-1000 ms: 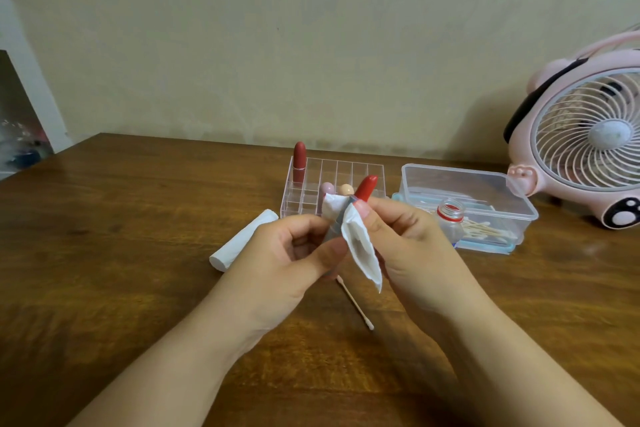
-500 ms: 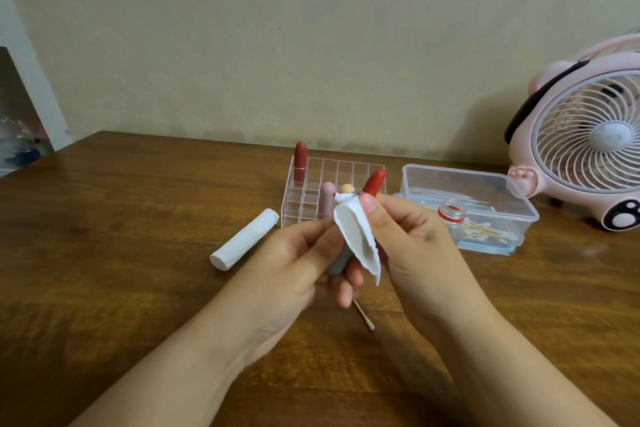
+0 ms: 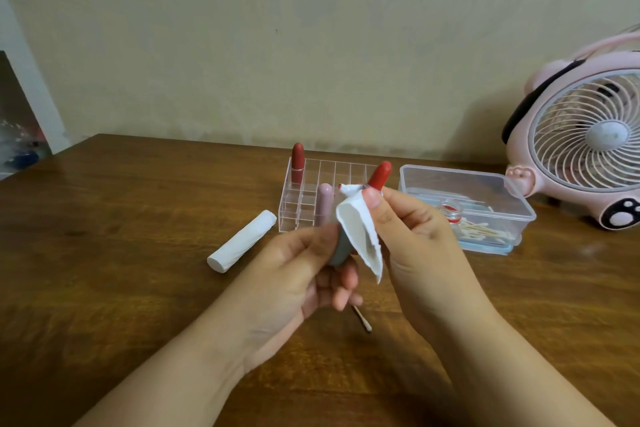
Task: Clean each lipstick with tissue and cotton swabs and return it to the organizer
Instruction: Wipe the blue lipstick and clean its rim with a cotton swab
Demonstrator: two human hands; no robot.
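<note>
The left hand (image 3: 294,274) has its grip closed round the grey base of an uncapped lipstick (image 3: 379,175), thumb pressed on the near side and the other fingers curled behind, so the tube tilts up and away to the right with its red bullet fully exposed. The right hand (image 3: 415,239) pinches a folded piece of white tissue (image 3: 360,236) against the collar just below the bullet, thumb on top; a small red smear shows on the tissue's upper edge. Both are held above the tabletop (image 3: 121,253), in front of the clear acrylic organizer (image 3: 346,172), where a dark red lipstick (image 3: 297,163) stands in the back left cell and a mauve one (image 3: 325,204) nearer the front. A used cotton swab (image 3: 362,318) lies on the wood beneath the hands, a rolled white tissue (image 3: 242,241) to the left, a clear lidded box (image 3: 467,204) holding swabs and a small jar to the right, and a pink fan (image 3: 588,135) beyond it. The risk, as I judge it, is the soft bullet: if the tissue slides up or the thumb presses sideways, the bullet could be gouged or snapped, and pigment could spread onto the fingers.
</note>
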